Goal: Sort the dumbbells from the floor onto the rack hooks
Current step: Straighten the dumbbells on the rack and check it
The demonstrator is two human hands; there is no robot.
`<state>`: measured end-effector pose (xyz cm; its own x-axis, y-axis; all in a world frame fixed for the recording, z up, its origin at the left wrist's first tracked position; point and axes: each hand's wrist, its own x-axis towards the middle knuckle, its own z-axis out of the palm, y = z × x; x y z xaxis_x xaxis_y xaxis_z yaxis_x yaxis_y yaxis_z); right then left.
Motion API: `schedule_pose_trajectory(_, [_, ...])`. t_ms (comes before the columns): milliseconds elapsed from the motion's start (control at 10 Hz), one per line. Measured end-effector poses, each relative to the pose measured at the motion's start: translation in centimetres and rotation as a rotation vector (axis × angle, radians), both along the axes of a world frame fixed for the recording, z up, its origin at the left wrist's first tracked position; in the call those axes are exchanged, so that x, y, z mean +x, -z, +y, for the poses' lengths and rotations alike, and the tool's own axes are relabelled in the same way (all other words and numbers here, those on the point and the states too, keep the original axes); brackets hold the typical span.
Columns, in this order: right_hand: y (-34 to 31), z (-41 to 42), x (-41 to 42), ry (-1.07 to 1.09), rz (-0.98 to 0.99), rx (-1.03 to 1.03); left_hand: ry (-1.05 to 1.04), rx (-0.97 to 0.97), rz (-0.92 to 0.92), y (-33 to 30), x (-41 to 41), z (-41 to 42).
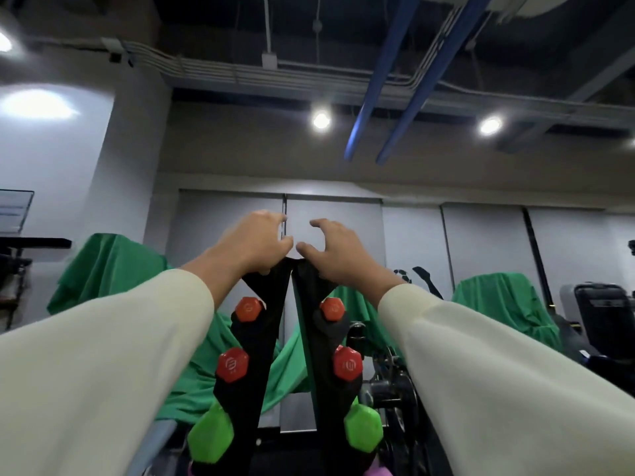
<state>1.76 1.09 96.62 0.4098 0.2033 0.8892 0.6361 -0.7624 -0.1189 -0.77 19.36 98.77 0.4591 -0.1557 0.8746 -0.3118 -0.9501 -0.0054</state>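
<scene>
The rack point(275, 321) looks like matt black plastic or painted metal; which cannot be told. The red dumbbells point(233, 364) have a smooth, slightly glossy coating with an embossed mark on their hexagonal ends. The green dumbbells point(363, 430) look matt and rubbery. Green cloth point(110, 266) hangs soft and creased behind. The cream sleeves point(103, 372) are smooth matt fabric. The ceiling pipes point(374, 94) are blue-painted.

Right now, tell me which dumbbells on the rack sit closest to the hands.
The top orange pair, just below the hands at the rack's peak. The second orange pair hangs lower, and the green pair lower again, farthest from the hands.
</scene>
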Motion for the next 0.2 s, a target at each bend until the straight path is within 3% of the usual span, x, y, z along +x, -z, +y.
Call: schedule_pose_trajectory(200, [-1.0,0.7,1.0,-0.001,-0.021,-0.038,0.026,0.027,-0.063,-0.9,1.6,0.4])
